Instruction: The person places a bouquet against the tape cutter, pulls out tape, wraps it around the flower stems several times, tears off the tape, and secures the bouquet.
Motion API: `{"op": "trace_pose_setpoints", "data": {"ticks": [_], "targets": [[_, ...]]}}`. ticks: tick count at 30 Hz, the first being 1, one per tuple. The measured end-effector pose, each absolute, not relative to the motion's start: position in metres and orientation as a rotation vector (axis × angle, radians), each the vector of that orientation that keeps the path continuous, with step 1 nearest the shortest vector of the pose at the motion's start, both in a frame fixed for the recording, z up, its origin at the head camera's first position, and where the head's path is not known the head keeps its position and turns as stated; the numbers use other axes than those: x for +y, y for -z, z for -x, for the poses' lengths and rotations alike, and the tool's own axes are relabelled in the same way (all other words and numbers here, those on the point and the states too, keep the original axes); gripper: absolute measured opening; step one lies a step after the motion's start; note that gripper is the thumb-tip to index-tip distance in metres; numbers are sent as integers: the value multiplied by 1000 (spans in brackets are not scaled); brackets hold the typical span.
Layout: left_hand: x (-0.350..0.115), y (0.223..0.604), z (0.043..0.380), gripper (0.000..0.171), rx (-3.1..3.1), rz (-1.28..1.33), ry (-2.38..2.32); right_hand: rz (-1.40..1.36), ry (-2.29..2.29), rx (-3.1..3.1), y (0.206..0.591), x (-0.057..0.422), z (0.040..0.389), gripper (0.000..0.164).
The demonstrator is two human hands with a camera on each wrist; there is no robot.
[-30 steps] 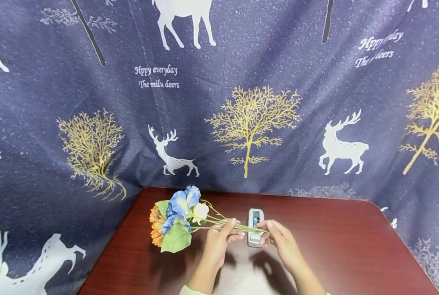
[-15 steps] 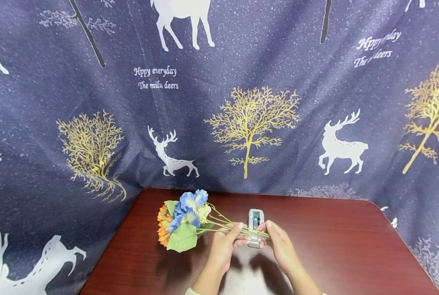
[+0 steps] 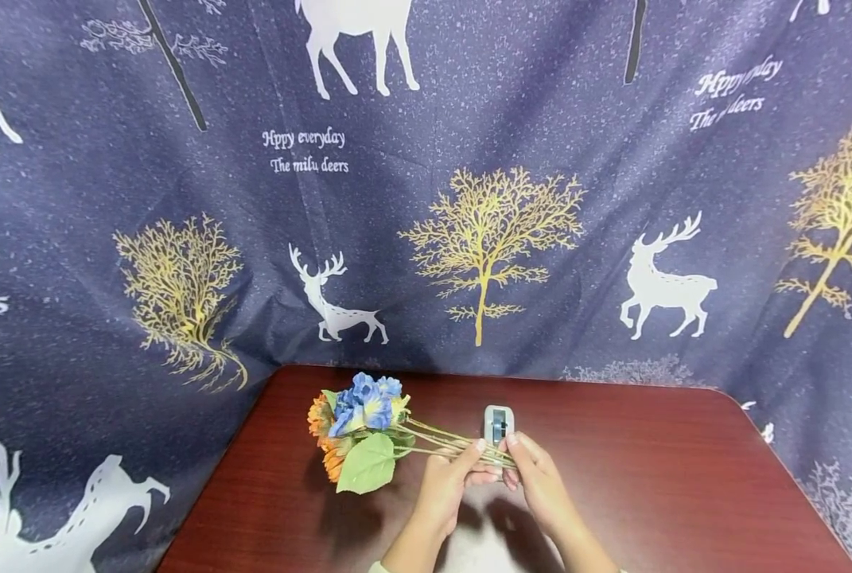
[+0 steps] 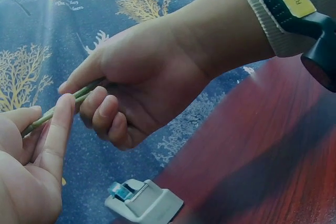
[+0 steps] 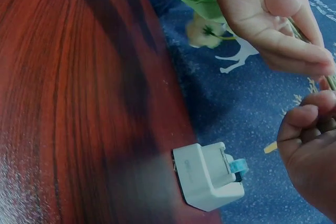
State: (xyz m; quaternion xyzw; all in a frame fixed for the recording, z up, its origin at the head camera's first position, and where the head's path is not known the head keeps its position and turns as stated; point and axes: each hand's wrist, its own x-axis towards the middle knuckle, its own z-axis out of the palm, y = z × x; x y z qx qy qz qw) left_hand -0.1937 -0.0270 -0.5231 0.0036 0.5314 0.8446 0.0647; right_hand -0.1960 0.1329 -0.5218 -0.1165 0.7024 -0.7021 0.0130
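A bunch of artificial flowers (image 3: 375,404) with blue, orange and pale blooms points left above the table. My left hand (image 3: 441,487) pinches its thin green stems (image 3: 433,434) between thumb and fingers. Close beside it, my right hand (image 3: 540,487) pinches the stem ends; in the left wrist view those stems (image 4: 84,94) run between both hands. Behind and below the hands, a grey-white tape dispenser (image 3: 490,414) with a bit of blue tape stands on the table, its near part hidden by the hands. The right wrist view shows the dispenser (image 5: 202,177) apart from both hands.
The reddish-brown wooden table (image 3: 655,469) reaches back to a dark blue curtain (image 3: 426,127) printed with deer and trees. The table's back edge lies just behind the flowers and the dispenser. A wrist camera (image 4: 291,14) sits on my right sleeve.
My left hand has shifted right along with the flowers, closing the gap to my right hand. The blooms have turned slightly. The tape dispenser has stayed in place, now more covered by the hands.
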Motion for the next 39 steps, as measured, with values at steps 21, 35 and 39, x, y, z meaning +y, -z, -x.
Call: {"op": "trace_pose_setpoints", "data": {"ticks": [21, 35, 39], "targets": [[-18, 526, 191, 45, 1579, -73, -2580, 270, 2306, 2098, 526, 128, 195, 33], [-33, 518, 195, 63, 1589, -28, -2514, 408, 2336, 2028, 523, 136, 197, 28], [-39, 517, 197, 47, 1572, -46, -2573, 402, 2335, 2032, 522, 138, 197, 29]]}}
